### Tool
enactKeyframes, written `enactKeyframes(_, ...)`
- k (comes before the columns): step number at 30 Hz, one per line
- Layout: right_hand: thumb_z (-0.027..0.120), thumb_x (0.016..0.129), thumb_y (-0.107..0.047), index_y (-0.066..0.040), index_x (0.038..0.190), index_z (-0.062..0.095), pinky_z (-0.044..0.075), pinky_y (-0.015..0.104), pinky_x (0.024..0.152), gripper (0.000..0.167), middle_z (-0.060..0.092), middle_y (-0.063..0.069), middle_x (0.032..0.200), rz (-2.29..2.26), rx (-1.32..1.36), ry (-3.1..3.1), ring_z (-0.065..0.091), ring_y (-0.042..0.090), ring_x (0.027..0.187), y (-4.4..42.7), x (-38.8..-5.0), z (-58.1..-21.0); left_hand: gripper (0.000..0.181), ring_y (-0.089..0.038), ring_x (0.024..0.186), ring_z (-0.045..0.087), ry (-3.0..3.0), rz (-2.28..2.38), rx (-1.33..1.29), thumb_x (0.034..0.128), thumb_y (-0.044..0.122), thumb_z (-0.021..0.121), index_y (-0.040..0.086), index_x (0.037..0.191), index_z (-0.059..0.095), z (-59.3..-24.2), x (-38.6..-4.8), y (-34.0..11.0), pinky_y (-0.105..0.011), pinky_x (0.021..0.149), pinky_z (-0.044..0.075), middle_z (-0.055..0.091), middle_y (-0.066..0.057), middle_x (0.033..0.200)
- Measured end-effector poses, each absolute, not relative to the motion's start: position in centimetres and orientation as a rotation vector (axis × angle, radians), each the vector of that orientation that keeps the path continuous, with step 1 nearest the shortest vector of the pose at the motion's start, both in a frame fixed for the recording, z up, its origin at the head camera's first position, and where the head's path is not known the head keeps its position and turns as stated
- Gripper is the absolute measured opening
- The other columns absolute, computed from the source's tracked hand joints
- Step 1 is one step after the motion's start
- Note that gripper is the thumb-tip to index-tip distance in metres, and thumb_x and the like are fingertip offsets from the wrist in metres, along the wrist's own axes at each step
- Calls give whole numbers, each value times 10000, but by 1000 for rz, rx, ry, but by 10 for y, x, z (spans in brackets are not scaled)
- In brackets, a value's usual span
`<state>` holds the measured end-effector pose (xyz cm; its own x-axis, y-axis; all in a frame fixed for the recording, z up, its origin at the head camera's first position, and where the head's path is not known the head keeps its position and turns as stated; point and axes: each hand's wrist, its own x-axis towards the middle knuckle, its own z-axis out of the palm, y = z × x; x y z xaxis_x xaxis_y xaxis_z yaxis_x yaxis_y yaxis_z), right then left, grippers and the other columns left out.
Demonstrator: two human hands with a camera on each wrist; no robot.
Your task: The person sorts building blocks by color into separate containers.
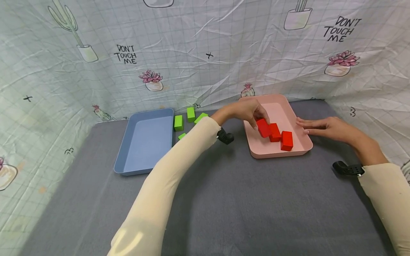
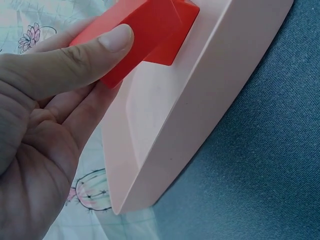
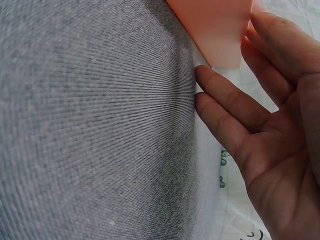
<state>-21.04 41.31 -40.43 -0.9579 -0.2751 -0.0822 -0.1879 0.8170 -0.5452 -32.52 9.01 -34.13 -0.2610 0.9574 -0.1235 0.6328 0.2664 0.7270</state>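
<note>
Left hand (image 1: 246,110), one: one red block (image 1: 263,128) pinched between thumb and fingers, held tilted at the left side of the pink tray (image 1: 283,113); whether its neighbour is touched cannot be told. Right hand (image 1: 334,130), one: fingers extended, nothing gripped, the tray's right wall touched by the fingertips.

Red blocks, three in all: the one in hand, plus two (image 1: 286,141) lodged inside the pink tray, set just beside each other.

Green blocks (image 1: 178,123), four visible: scattered between the two trays, near the blue one, two of them partly covered by the left sleeve (image 1: 173,170).

Blue tray (image 1: 144,142), one: placed well apart, to the left. Both trays are carried by one grey tabletop (image 1: 256,206), backed by printed cloth (image 1: 192,39).
</note>
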Motion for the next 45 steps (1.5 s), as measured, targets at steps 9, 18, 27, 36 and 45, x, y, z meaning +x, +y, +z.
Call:
enactKeyframes(9, 724, 954, -363, -242, 1454, 579, 369, 267, 964, 534, 457, 26, 1536, -833, -351, 2828, 398, 360, 1433, 412, -210, -403, 358, -134, 848, 581, 1987, 702, 1418, 794, -110, 808, 5, 1129, 760, -342, -334, 93, -241, 805, 501, 733, -58, 998)
enactKeyframes(18, 731, 951, -347, -230, 1441, 595, 309, 42, 840, 522, 469, 32, 1527, -837, -363, 2842, 416, 368, 1414, 413, -209, -402, 324, -162, 996, 645, 1987, 654, 1396, 827, -132, 760, 2, 1122, 754, -341, -340, 95, -221, 915, 520, 734, -80, 1078)
enactKeyframes(27, 723, 954, -365, -254, 1448, 587, 338, 126, 880, 524, 452, 14, 1544, -837, -348, 2812, 394, 350, 1440, 413, -210, -400, 312, -182, 1129, 630, 2243, 615, 1545, 835, -52, 799, 44, 1131, 781, -349, -358, 99, -200, 961, 498, 714, -74, 1162)
enactKeyframes(36, 722, 956, -351, -245, 1448, 586, 344, 109, 898, 521, 456, 15, 1538, -846, -345, 2810, 398, 356, 1439, 414, -211, -402, 346, -162, 1078, 694, 2262, 659, 1477, 833, -23, 807, 26, 1173, 763, -351, -373, 107, -206, 945, 526, 743, -97, 1166)
enactKeyframes(45, 724, 957, -322, -193, 1458, 570, 323, 657, 1090, 540, 433, 84, 1546, -906, -338, 2767, 347, 428, 1454, 412, -210, -401, 348, -128, 984, 679, 2276, 565, 1438, 831, -17, 817, 53, 1168, 773, -355, -381, 115, -199, 939, 520, 754, -77, 1138)
